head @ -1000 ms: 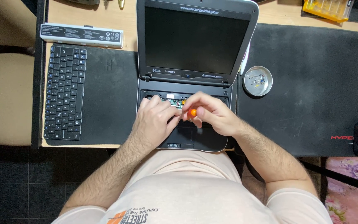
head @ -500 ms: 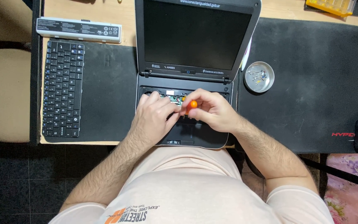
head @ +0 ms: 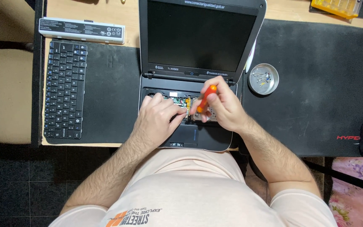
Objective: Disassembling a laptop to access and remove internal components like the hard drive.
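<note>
A small black laptop [head: 202, 42] stands open at the desk's front edge, its keyboard taken out so the inner boards show. My right hand [head: 221, 107] grips an orange-handled screwdriver [head: 206, 97], tilted, with its tip down in the open bay. My left hand [head: 158, 117] rests on the laptop's base beside it, fingertips pressing a part in the bay close to the screwdriver tip. The tip itself is hidden by my fingers.
The removed black keyboard [head: 64, 88] lies at the left on a black desk mat [head: 324, 84]. A white battery pack [head: 82, 30] lies behind the keyboard. A round metal dish [head: 263, 78] with small screws sits right of the laptop. A yellow case [head: 337, 6] is at the back right.
My right hand has tipped the screwdriver so more of its orange handle shows above my fingers. My left hand has stayed in the bay.
</note>
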